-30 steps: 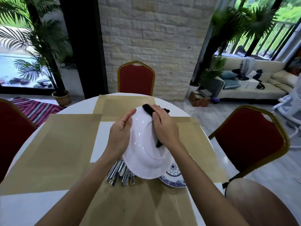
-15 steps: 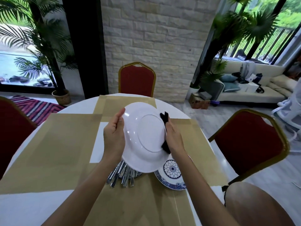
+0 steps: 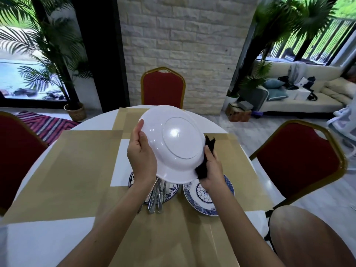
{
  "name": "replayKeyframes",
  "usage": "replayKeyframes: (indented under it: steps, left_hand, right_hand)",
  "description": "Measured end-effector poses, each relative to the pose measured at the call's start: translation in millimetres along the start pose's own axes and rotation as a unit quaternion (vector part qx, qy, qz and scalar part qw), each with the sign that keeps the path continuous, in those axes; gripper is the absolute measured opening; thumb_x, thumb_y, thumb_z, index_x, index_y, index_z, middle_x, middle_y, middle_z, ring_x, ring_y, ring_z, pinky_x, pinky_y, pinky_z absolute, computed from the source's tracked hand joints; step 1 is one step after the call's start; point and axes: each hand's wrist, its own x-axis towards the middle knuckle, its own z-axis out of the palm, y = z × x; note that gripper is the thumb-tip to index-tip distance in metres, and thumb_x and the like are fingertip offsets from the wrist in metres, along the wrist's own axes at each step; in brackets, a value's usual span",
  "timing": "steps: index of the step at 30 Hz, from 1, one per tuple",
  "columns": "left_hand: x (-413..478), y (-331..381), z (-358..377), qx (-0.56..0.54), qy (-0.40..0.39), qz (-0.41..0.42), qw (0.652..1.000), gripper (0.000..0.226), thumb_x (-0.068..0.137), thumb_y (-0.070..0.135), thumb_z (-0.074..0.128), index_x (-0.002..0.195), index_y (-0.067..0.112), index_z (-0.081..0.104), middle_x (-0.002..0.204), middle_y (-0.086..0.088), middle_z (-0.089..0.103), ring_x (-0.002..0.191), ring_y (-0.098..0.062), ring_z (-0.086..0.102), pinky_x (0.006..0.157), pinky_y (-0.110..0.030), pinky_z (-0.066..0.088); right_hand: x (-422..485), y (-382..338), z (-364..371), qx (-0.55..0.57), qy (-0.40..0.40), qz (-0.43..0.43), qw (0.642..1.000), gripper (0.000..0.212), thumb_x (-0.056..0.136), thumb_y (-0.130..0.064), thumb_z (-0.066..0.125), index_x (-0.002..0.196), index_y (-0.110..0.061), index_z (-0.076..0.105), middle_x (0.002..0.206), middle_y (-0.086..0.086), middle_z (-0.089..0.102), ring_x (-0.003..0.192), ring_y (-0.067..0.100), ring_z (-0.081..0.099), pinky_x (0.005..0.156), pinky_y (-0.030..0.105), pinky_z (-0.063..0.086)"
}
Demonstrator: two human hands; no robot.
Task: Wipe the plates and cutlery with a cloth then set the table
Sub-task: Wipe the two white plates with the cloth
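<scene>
**Item: white plate.** I hold it off the bench, over the middle, tilted so that its underside faces me.

**Left hand.** Clamped on the plate's left rim, with the thumb on the underside and the fingers behind, out of view.

**Right hand.** Closed round the black cloth, which I press to the lower right rim.

**Change.** A second ago the cloth lay across the underside, near the top. It has since slid down to the rim, and the plate has tipped more upright. I judge the underside pass nearly done. Whether the face is wiped, I cannot tell.

**Waiting, toward the near edge of the bench.**
- A blue-patterned plate lies on the tan placemat, below my right hand.
- A second patterned plate sits just left of it.
- The cutlery lies bundled on that second plate.

No place is set yet.
</scene>
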Motion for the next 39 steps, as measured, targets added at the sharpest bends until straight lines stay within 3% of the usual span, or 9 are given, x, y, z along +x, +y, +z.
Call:
replayKeyframes:
  steps: [4, 9, 13, 20, 25, 29, 33, 37, 39]
  left_hand:
    - [16, 6, -7, 0.070, -0.067, -0.017, 0.995, 0.033, 0.100, 0.023, 0.042, 0.128, 0.035, 0.053, 0.094, 0.037, 0.051, 0.084, 0.028, 0.048, 0.070, 0.004, 0.034]
    - [53, 19, -15, 0.118, -0.272, -0.100, 0.950, 0.023, 0.097, 0.032, 0.051, 0.115, 0.035, 0.064, 0.107, 0.008, 0.068, 0.099, -0.014, 0.063, 0.092, -0.034, 0.050]
    - [48, 21, -15, 0.081, -0.374, -0.188, 0.904, 0.022, 0.098, 0.029, 0.049, 0.106, 0.025, 0.069, 0.102, 0.001, 0.070, 0.086, -0.014, 0.063, 0.078, -0.027, 0.054]
    - [42, 3, -11, -0.021, -0.215, -0.145, 0.966, 0.017, 0.095, 0.018, 0.056, 0.099, 0.024, 0.072, 0.090, 0.008, 0.073, 0.079, -0.008, 0.064, 0.083, -0.026, 0.054]
    - [43, -8, -7, -0.038, -0.082, -0.089, 0.992, 0.020, 0.096, 0.016, 0.054, 0.107, 0.024, 0.069, 0.108, 0.005, 0.068, 0.097, -0.007, 0.058, 0.100, -0.028, 0.045]
    - [32, -17, 3, -0.027, -0.020, -0.084, 0.996, 0.024, 0.097, 0.017, 0.051, 0.113, 0.026, 0.066, 0.101, 0.011, 0.067, 0.083, 0.003, 0.056, 0.079, -0.011, 0.042]
    - [31, -26, -4, -0.045, -0.022, -0.118, 0.992, 0.024, 0.097, 0.017, 0.050, 0.112, 0.025, 0.067, 0.107, 0.009, 0.067, 0.098, -0.007, 0.061, 0.094, -0.023, 0.046]
    - [37, -21, -15, -0.074, 0.012, -0.127, 0.989, 0.025, 0.097, 0.017, 0.051, 0.115, 0.024, 0.067, 0.112, 0.009, 0.066, 0.098, -0.006, 0.058, 0.097, -0.024, 0.045]
    - [38, -17, -16, -0.086, 0.019, -0.132, 0.987, 0.025, 0.097, 0.017, 0.050, 0.116, 0.023, 0.066, 0.117, 0.007, 0.064, 0.103, -0.007, 0.058, 0.100, -0.025, 0.044]
  right_hand:
    - [10, -24, -9, 0.021, -0.066, 0.073, 0.995, 0.041, 0.091, -0.020, 0.060, 0.132, -0.022, 0.055, 0.101, 0.002, 0.071, 0.082, 0.020, 0.068, 0.068, 0.038, 0.060]
    - [22, -73, -15, -0.140, -0.180, 0.089, 0.969, 0.047, 0.084, -0.016, 0.064, 0.130, -0.019, 0.058, 0.095, 0.005, 0.072, 0.076, 0.018, 0.069, 0.068, 0.031, 0.059]
    - [26, -96, 2, -0.248, -0.267, 0.064, 0.929, 0.030, 0.088, -0.011, 0.059, 0.114, -0.025, 0.065, 0.101, 0.002, 0.072, 0.084, 0.014, 0.068, 0.079, 0.027, 0.055]
    - [25, -68, 21, -0.448, -0.121, -0.213, 0.860, 0.035, 0.100, -0.021, 0.049, 0.132, -0.033, 0.057, 0.130, -0.013, 0.060, 0.121, 0.007, 0.052, 0.108, 0.030, 0.038]
    - [-21, 6, 22, -0.476, 0.052, -0.203, 0.854, 0.047, 0.103, -0.041, 0.026, 0.149, -0.035, 0.028, 0.157, -0.006, 0.029, 0.141, 0.021, 0.028, 0.113, 0.037, 0.025]
    - [-75, 64, 29, -0.541, -0.018, -0.371, 0.754, 0.051, 0.102, -0.041, 0.019, 0.153, -0.033, 0.013, 0.161, -0.009, 0.013, 0.137, 0.024, 0.033, 0.111, 0.038, 0.029]
    - [-74, 70, 14, -0.585, -0.099, -0.475, 0.649, 0.048, 0.104, -0.035, 0.024, 0.152, -0.034, 0.021, 0.160, -0.009, 0.019, 0.115, 0.031, 0.048, 0.103, 0.043, 0.037]
    - [-46, 45, -3, -0.529, -0.051, -0.386, 0.754, 0.047, 0.104, -0.041, 0.020, 0.148, -0.049, 0.007, 0.156, -0.029, 0.004, 0.141, -0.007, 0.012, 0.112, 0.039, 0.032]
    - [-49, 40, -1, -0.531, -0.052, -0.388, 0.752, 0.048, 0.104, -0.039, 0.021, 0.148, -0.048, 0.005, 0.155, -0.031, 0.002, 0.142, -0.003, 0.013, 0.109, 0.037, 0.038]
